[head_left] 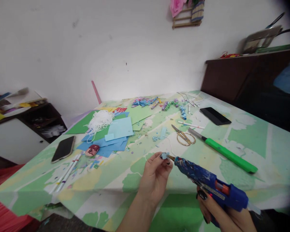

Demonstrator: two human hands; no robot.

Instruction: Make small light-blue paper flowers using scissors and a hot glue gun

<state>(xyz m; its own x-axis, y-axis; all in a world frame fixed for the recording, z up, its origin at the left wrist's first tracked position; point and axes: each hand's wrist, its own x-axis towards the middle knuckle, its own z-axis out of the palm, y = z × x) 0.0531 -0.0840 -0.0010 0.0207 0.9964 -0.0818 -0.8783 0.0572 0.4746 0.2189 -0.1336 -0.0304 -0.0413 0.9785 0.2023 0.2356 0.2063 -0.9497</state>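
Near the table's front edge, my left hand (pixel 157 170) pinches a small light blue paper piece (pixel 165 156) between thumb and fingers. My right hand (pixel 215 206) is wrapped round the handle of a blue hot glue gun (pixel 203 178), whose body is smeared with paint or old glue. Its metal nozzle points left and meets the paper piece, or comes very close to it. A white string (pixel 171 145) runs from the table toward the pinched paper. Beyond my hands lie gold-handled scissors (pixel 183 137) and a green utility knife (pixel 228 154) with its blade out.
Blue and green paper sheets (pixel 120 129) lie left of centre under a tangle of white string (pixel 101 121). Phones rest at left (pixel 63 148) and right (pixel 215 116). Markers (pixel 67 174) lie front left. Rolled paper pieces (pixel 168 105) sit toward the wall; scraps are scattered about.
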